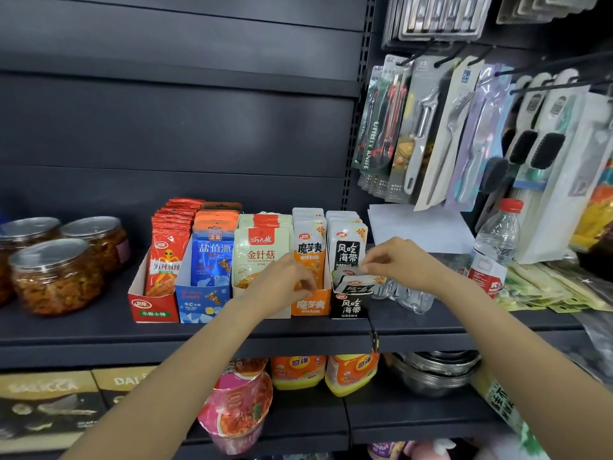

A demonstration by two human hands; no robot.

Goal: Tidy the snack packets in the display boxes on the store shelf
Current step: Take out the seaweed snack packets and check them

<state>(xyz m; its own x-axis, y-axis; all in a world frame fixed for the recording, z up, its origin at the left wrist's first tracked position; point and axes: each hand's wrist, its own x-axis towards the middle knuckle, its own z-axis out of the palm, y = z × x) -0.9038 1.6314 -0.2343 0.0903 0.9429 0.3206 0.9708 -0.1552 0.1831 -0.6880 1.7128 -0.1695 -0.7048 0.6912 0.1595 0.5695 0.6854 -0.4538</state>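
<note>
left hand [288, 277] curled at front edge of orange packet [310, 257] | right hand [394, 260] pinches tipped black-and-white packet [356, 284] in black box [350, 305], mid frame | bare shelf [99, 327] lower left

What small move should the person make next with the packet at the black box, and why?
Probably stand the tilted packet upright in the black box: the right hand pinches its top edge, and it leans forward while the packets behind stand straight.

Even overhead light, soft shadows; glare on jar lids [49, 252]; edges bowed, slightly blurred.
</note>
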